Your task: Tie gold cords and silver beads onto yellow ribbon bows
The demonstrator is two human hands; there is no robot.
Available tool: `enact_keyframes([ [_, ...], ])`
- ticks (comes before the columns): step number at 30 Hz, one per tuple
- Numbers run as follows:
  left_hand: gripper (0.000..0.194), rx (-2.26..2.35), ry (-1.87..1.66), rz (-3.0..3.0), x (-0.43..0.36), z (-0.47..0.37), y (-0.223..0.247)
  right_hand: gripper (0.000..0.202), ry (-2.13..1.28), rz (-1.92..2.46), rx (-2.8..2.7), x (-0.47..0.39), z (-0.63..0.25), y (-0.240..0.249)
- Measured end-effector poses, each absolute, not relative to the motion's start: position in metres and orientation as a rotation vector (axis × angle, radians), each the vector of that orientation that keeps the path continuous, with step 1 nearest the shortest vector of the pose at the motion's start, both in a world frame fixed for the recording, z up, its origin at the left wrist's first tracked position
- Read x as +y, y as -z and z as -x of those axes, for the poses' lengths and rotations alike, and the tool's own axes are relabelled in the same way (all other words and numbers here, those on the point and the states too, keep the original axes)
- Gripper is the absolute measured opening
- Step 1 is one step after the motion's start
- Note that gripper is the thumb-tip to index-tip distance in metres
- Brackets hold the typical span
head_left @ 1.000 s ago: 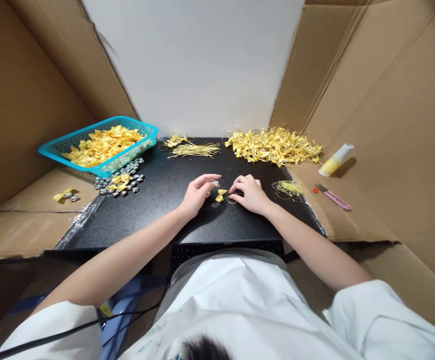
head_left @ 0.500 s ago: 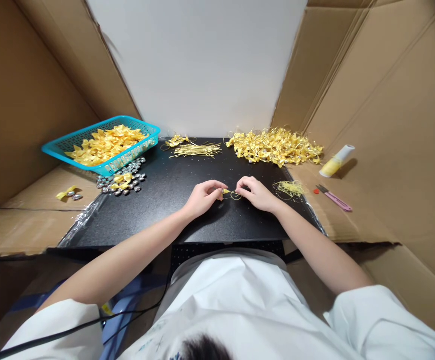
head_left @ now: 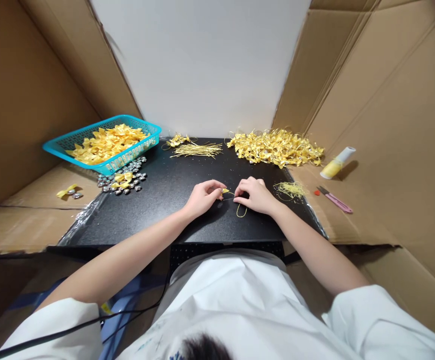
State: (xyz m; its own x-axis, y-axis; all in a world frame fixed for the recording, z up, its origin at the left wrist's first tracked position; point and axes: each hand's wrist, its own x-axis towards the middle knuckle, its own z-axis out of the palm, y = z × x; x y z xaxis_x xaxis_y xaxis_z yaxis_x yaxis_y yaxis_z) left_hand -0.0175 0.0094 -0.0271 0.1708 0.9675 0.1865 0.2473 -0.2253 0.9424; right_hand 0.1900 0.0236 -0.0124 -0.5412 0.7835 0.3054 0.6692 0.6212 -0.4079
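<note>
Between the thumb and fingers of my left hand (head_left: 204, 197) is a small yellow ribbon bow (head_left: 225, 190), mostly covered by the fingertips. My right hand (head_left: 255, 194) pinches a thin yellow cord (head_left: 242, 215) just to the right of the bow. Part of the cord stretches between the two hands, and a loop of it hangs below the right fingers, over the black tabletop (head_left: 157, 215). Whether a bell is fixed to the bow I cannot tell.
A teal basket (head_left: 100, 169) of yellow bows stands left, beside silver bells (head_left: 137, 188). Cut cords (head_left: 198, 149) and a heap of corded bows (head_left: 275, 147) lie at the back. Right are cord scraps (head_left: 290, 189), pink-handled snips (head_left: 336, 200) and a white-yellow tube (head_left: 337, 163).
My right hand has shifted slightly left and changed its pinch on the cord. The loop that lay between the hands now hangs below the right fingers. The left hand is nearly still.
</note>
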Motion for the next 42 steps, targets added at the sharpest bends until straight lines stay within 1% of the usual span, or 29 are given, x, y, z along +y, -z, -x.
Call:
enact_keyframes([
  [3,0.018,1.189,-1.111,-1.633,0.009,0.017,0.027,0.012,-0.286,1.204,-2.458,0.023,-0.187,0.014],
  [6,0.018,1.183,-1.110,-1.617,0.008,0.017,0.025,0.014,-0.343,1.210,-2.404,0.023,-0.189,0.013],
  [13,0.025,1.112,-1.241,-1.523,0.003,0.016,0.018,0.027,-0.784,0.923,-2.003,0.027,-0.191,0.010],
  [17,0.030,1.083,-1.207,-1.571,0.002,0.014,0.019,0.034,-0.972,0.856,-1.923,0.024,-0.186,0.008],
  [23,0.034,0.997,-1.105,-1.665,0.001,0.010,0.021,0.039,-1.036,0.841,-1.940,0.019,-0.182,0.007],
  [27,0.029,0.993,-1.098,-1.733,0.002,0.009,0.021,0.036,-1.030,0.816,-1.990,0.019,-0.178,0.009],
  [29,0.027,0.988,-1.105,-1.768,0.002,0.010,0.021,0.033,-0.998,0.809,-2.014,0.019,-0.178,0.010],
  [31,0.027,0.985,-1.106,-1.786,0.002,0.010,0.021,0.029,-0.881,0.793,-2.040,0.019,-0.180,0.010],
  [36,0.031,0.986,-1.033,-1.713,0.002,0.011,0.020,0.014,-0.348,0.711,-2.157,0.016,-0.188,0.006],
  [38,0.033,0.972,-0.980,-1.675,0.002,0.011,0.020,0.009,-0.203,0.699,-2.228,0.015,-0.190,0.005],
  [42,0.032,0.927,-0.922,-1.660,0.002,0.012,0.020,0.010,-0.105,0.686,-2.302,0.012,-0.193,0.003],
])
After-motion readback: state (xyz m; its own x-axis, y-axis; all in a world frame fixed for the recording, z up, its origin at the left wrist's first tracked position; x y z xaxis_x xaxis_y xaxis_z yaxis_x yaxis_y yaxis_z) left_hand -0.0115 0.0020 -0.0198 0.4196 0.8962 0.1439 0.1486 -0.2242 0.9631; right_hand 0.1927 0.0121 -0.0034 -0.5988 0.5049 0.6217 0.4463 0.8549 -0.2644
